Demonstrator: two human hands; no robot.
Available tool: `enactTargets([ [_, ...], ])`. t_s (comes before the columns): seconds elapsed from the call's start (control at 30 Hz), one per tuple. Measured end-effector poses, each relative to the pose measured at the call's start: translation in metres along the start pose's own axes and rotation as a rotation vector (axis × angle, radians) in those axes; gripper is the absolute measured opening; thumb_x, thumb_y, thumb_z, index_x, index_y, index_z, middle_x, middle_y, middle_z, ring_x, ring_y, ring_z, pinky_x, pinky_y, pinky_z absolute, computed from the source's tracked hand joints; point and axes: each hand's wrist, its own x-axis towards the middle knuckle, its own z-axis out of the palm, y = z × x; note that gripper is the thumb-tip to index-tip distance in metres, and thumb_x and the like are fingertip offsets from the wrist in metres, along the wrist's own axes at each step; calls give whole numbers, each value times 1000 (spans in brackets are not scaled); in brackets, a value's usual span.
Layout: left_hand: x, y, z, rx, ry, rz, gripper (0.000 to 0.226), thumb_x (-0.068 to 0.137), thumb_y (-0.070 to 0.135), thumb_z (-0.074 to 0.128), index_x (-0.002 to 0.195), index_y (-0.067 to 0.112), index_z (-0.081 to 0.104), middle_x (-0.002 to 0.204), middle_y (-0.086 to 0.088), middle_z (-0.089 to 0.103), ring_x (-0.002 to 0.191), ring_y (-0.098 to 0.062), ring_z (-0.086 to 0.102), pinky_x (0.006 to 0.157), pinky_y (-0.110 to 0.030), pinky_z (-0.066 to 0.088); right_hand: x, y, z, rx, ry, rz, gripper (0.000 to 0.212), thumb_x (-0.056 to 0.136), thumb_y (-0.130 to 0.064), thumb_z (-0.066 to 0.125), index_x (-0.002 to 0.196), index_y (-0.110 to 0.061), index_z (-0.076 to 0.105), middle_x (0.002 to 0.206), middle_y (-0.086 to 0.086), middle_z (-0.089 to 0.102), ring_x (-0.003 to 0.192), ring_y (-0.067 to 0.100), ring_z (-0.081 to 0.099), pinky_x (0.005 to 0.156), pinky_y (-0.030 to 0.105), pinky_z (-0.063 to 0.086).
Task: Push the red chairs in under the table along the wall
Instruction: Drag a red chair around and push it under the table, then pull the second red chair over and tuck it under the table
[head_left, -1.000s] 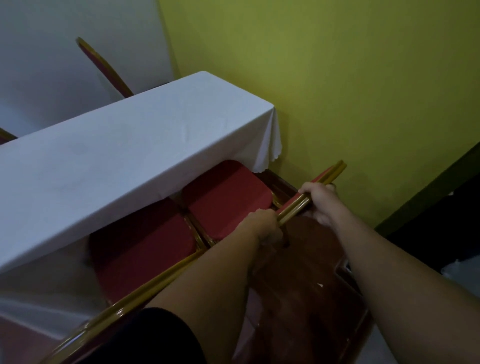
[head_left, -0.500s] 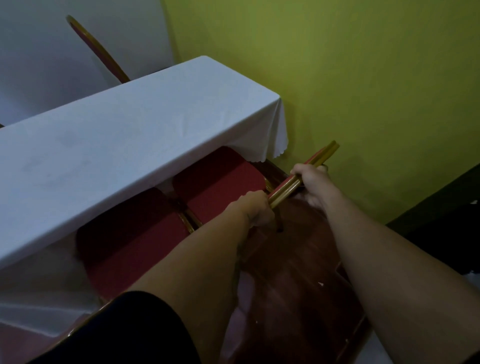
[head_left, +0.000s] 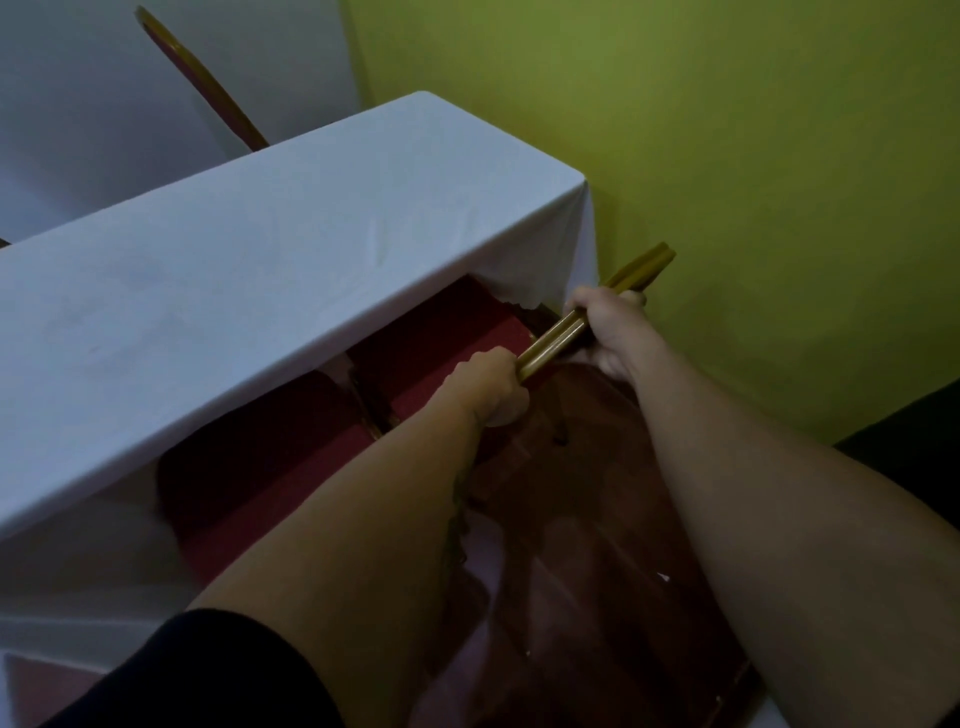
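I have my left hand (head_left: 488, 387) and right hand (head_left: 610, 325) both clenched on the gold top rail (head_left: 561, 332) of the red chair (head_left: 431, 358); beyond my grip, its seat sits under the white-clothed table (head_left: 249, 270).

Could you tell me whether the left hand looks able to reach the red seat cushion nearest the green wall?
Probably yes: the left hand grips the gold chair-back rail right beside that red seat cushion, nothing between.

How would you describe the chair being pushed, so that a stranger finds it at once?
Find the white-clothed table by the green wall. Two red seats show under its near edge; take the one nearer the wall. Unlike its neighbour, both hands, left and right, grip its gold top rail.
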Motion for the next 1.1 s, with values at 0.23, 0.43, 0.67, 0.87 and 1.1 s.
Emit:
enactTargets([
  [0.23,-25,-4,-9,60,34,59,27,91,17,61,117,19,58,92,-1,55,81,-19,59,69,-31,52,-2,-6,-7,32,-68,33,51,91,-9,69,127,-2,35,106,21,60,84,31,68,73,67,58],
  [0.43,-90,-60,-35,105,-50,1,46,87,19,60,133,21,59,122,-7,65,97,-25,67,73,-35,56,-43,8,6,-145,-8,-18,53,101,-30,57,143,-6,35,129,10,52,115,33,59,71,49,60],
  [0.67,-163,-130,-32,31,-96,-98,38,96,27,48,129,22,66,131,-5,65,113,-24,64,91,-35,51,-136,82,56,-379,-278,204,41,101,-10,54,139,0,45,120,19,59,103,33,65,75,45,61],
  [0.87,-207,-185,-54,-21,-34,-84,40,96,21,52,133,20,64,136,-6,64,122,-25,61,98,-33,47,-197,84,120,-717,-273,-51,29,89,-16,56,116,-8,62,103,8,63,90,24,63,72,37,53],
  [1.1,-261,-300,-127,6,92,-42,42,89,22,54,129,24,67,137,-3,63,124,-25,58,103,-33,46,-261,66,225,-831,-284,-243,35,90,-15,55,120,1,63,96,10,64,82,26,63,64,34,50],
])
